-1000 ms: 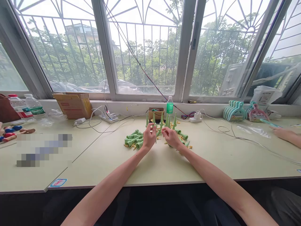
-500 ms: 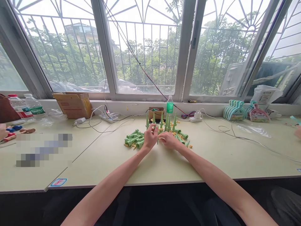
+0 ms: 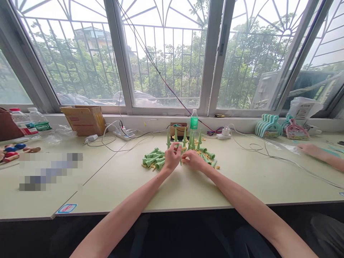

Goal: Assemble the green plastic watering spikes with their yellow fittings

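My left hand [image 3: 172, 157] is closed around a green plastic spike [image 3: 181, 162], a cone-shaped watering spike by its look, with the tip pointing down below the fingers. Close on its right, my right hand [image 3: 194, 160] has its fingers pinched together near that spike. Whatever sits in the pinch is hidden or too small to make out. Left of my hands lies a pile of green spikes [image 3: 153, 157]. Several more spikes [image 3: 199, 139] stand upright, tips up, behind my hands. Small yellow pegs [image 3: 217, 167] are scattered around and among the green parts.
Behind the spikes are a small cardboard box [image 3: 178, 127] and a green drink bottle [image 3: 194, 121]. White cables and a power strip [image 3: 124, 134] run along the back. Hangers [image 3: 267, 126] stand at right, near another person's hand [image 3: 311, 149]. A larger carton [image 3: 84, 120] is at left.
My right hand has shifted slightly and its fingers curl more; my left hand keeps its hold on the spike. At the right, the other person's hand has reached further in over the table.
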### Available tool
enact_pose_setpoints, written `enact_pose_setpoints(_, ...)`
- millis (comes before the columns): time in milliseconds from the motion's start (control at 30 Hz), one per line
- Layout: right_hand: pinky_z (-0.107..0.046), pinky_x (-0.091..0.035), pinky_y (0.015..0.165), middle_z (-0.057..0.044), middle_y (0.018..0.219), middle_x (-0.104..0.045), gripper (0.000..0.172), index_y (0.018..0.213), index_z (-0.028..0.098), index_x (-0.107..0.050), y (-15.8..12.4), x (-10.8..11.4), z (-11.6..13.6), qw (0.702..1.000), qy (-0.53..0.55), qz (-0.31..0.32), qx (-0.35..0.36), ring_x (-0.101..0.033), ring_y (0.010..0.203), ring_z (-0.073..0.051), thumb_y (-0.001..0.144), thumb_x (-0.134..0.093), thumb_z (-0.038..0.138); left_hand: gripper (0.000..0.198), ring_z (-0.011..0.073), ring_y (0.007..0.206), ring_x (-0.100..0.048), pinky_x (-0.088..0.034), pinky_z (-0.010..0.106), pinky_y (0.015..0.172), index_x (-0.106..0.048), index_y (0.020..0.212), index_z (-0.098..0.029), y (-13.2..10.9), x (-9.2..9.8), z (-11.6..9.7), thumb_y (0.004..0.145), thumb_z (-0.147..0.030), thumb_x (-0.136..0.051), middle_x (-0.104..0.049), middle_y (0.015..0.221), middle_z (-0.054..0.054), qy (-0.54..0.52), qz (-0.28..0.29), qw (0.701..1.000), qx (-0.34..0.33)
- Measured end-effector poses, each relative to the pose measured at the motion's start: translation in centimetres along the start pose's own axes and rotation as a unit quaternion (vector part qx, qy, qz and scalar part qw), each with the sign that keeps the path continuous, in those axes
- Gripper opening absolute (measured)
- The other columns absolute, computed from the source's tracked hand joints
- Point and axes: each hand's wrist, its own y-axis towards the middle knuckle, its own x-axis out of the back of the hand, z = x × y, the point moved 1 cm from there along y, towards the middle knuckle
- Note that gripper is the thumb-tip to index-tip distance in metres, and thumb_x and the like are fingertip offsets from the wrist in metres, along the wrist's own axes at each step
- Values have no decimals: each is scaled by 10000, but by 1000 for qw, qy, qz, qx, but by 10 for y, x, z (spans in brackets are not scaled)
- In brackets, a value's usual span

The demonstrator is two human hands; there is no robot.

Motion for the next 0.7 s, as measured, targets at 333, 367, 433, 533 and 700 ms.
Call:
enact_pose_setpoints(333, -274, -402, 754, -54, 819, -638, 125, 802, 154, -707, 0, 0, 1, 1000, 3, 11, -25, -523, 817, -171, 812, -599, 91, 261, 116, 496, -528, -415, 231, 585, -606, 987, -195, -1, -2, 1, 883, -403, -487, -588, 620, -17, 18, 7, 1000, 3)
enact_pose_setpoints(367, -276, -403, 761, -58, 836, -641, 129, 812, 151, -711, 0, 0, 1, 1000, 5, 15, -26, -524, 823, -172, 815, -596, 91, 248, 120, 499, -530, -410, 232, 585, -606, 982, -195, -1, -2, 1, 881, -388, -489, -580, 601, -22, 21, 11, 1000, 3)
enact_pose_setpoints(433, -280, -403, 775, -66, 856, -646, 140, 830, 146, -719, 0, 0, 1, 999, 10, 22, -27, -527, 834, -174, 823, -589, 94, 218, 125, 492, -521, -395, 232, 580, -606, 966, -194, -1, -2, 3, 875, -356, -492, -551, 550, -35, 31, 18, 999, 4)
enact_pose_setpoints(533, -274, -400, 769, -67, 843, -637, 147, 820, 143, -724, -1, 0, 1, 999, 13, 25, -26, -528, 841, -175, 828, -585, 96, 183, 124, 456, -466, -361, 235, 560, -605, 924, -195, -1, -3, 7, 870, -327, -490, -487, 480, -57, 52, 25, 998, 8)
enact_pose_setpoints(700, -246, -391, 718, -58, 805, -610, 130, 789, 132, -716, -1, 0, 2, 999, 3, 19, -32, -524, 800, -159, 819, -596, 93, 163, 126, 440, -436, -342, 243, 556, -601, 903, -191, -1, -3, 13, 863, -307, -493, -456, 451, -63, 82, 35, 996, 18)
